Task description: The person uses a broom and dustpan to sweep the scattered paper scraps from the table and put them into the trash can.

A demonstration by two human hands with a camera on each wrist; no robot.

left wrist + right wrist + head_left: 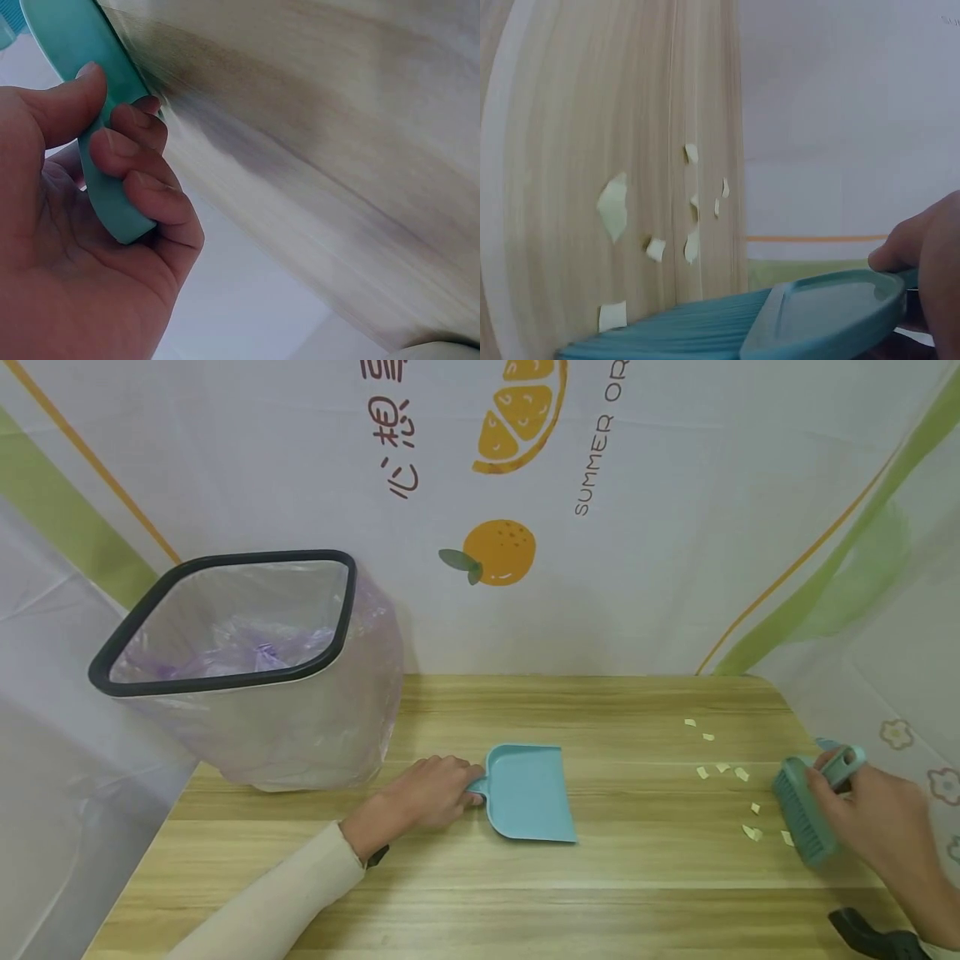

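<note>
L hand (431,793) holds dustpan (530,793), R hand (885,817) holds brush (801,810) nr table (637,885) edge (8 scraps (742,774) nearby); room btwn.

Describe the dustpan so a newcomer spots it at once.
On the wooden table, go right from the big black-rimmed bin. Near the middle, the left hand grips the dustpan by its handle. Unlike the brush, also blue-green, the dustpan is a broad, shallow pan, its straight edge facing the pale scraps.

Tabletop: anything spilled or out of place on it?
Yes: small pale scraps lie scattered at the right of the tabletop, near the brush in the right hand; they look like loose litter.
</note>
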